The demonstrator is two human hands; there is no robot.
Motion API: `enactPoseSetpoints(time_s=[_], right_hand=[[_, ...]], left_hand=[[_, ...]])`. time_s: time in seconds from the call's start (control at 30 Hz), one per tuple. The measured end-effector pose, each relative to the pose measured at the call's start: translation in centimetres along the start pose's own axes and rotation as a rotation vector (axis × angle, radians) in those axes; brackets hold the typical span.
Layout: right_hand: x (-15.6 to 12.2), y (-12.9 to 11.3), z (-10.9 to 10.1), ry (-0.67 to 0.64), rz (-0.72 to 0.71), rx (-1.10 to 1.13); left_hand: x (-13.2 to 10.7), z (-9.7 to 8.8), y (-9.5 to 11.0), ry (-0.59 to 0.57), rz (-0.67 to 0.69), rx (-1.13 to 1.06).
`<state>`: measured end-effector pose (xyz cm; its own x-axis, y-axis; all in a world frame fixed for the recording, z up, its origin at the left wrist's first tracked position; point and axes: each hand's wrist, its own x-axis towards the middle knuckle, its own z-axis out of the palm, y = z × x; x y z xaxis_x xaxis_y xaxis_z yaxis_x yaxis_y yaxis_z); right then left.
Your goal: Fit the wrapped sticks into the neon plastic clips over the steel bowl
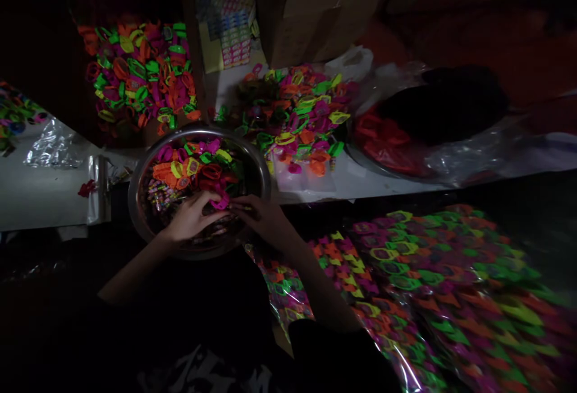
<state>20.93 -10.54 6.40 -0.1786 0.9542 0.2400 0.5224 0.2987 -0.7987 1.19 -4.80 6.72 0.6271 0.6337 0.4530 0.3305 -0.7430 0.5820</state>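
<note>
Left hand (pixel 192 217), right hand (pixel 261 216) pinching pink piece (pixel 220 203) over bowl (pixel 139 170); loose pile (pixel 297 116) beyond.

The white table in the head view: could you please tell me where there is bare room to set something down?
The white table is bare at far left, between crumpled clear plastic and the metal bowl. A narrow bare strip runs along the front edge, below the toy pile. Elsewhere it is crowded: both hands, left hand and right hand, fill the bowl.
</note>
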Motion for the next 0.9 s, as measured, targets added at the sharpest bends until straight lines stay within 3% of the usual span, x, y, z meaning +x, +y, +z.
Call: enactPoseSetpoints(time_s=[0.3,0.57,0.9], right_hand=[[0.0,-0.9,0.3,0.022,0.104,0.034],[0.5,-1.2,0.6,0.000,0.166,0.117],[0.2,-0.6,2.8,0.139,0.199,0.215]], left_hand=[[-0.6,-0.1,0.3,0.068,0.024,0.034],[-0.7,-0.8,0.5,-0.078,0.044,0.153],[-0.6,-1.0,1.1,-0.166,0.073,0.330]])
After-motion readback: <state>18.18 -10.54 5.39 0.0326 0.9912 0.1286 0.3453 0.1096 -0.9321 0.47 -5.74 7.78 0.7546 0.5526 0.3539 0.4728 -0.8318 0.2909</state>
